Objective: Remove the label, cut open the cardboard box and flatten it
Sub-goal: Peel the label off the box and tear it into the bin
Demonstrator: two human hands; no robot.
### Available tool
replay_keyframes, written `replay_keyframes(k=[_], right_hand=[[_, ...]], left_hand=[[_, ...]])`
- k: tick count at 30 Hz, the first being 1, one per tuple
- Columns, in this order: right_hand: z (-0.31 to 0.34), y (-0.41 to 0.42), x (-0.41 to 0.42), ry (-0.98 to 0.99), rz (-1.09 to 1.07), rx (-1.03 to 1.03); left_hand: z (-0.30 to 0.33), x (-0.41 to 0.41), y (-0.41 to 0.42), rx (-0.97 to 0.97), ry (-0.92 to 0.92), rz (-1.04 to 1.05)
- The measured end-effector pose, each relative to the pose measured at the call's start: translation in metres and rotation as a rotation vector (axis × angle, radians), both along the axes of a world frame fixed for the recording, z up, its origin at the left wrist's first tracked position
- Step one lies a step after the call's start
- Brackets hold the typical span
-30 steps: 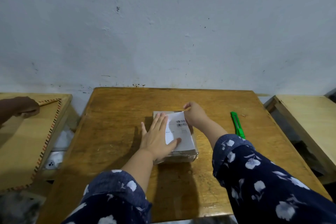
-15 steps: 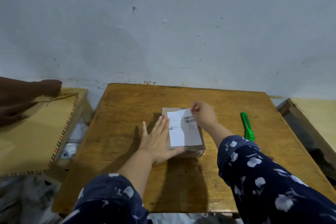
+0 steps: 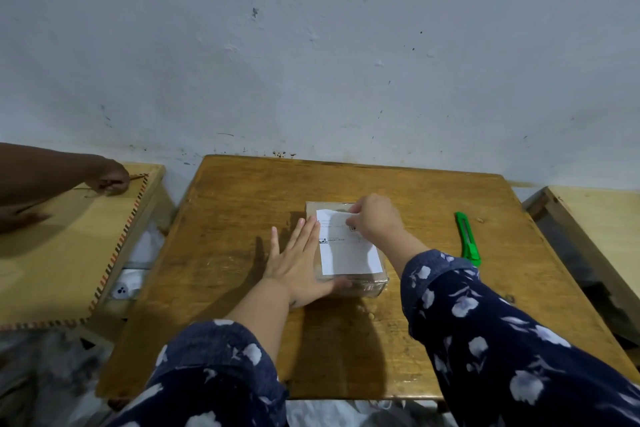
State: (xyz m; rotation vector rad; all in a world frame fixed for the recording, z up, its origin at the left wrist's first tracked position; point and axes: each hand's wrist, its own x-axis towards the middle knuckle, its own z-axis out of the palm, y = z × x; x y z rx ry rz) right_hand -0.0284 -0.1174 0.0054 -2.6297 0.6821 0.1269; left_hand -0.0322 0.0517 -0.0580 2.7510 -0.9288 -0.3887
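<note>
A pale plaster wall (image 3: 311, 45) fills the upper half of the frame. Below it, the wooden counter (image 3: 242, 218) takes the centre, with a lighter side counter (image 3: 52, 270) at the left edge, where another person's arm (image 3: 52, 170) reaches in, and another pale counter (image 3: 602, 218) at the right edge.

Near the middle of the frame sits the cardboard box (image 3: 363, 284), closed and wrapped in glossy tape. The left hand (image 3: 298, 260) lies flat and spread open against the box's left side and near corner, pinning it and gripping nothing. On the box's top is the white label (image 3: 346, 253); its far edge is curled up off the cardboard. The right hand (image 3: 374, 218) is pinched closed on that lifted far-right corner.

So the label-removal step is under way, and cutting has not begun. The next move probably calls for a steady peel toward the near edge while the box is held down, slow enough not to tear the paper.

Right of centre, apart from the box, lies the green utility knife (image 3: 467, 239), untouched.
</note>
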Motion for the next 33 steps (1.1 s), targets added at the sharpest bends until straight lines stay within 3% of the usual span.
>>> replay_keyframes(k=[8, 18, 23, 30, 33], right_hand=[[-0.004, -0.001, 0.001, 0.076, 0.019, -0.221], [0.032, -0.009, -0.016, 0.067, -0.151, 0.059], [0.032, -0.006, -0.030, -0.029, -0.274, 0.206], [0.034, -0.023, -0.044, -0.247, -0.567, 0.687], [0.043, -0.035, -0.054, -0.282, -0.576, 0.696]], left_hand=[[0.003, 0.000, 0.000, -0.025, 0.060, 0.006], [0.008, -0.002, 0.000, -0.002, 0.053, 0.014], [0.010, -0.002, 0.000, 0.013, 0.067, 0.008], [0.008, -0.004, -0.001, 0.027, 0.069, 0.016], [0.007, -0.003, -0.001, 0.034, 0.069, 0.008]])
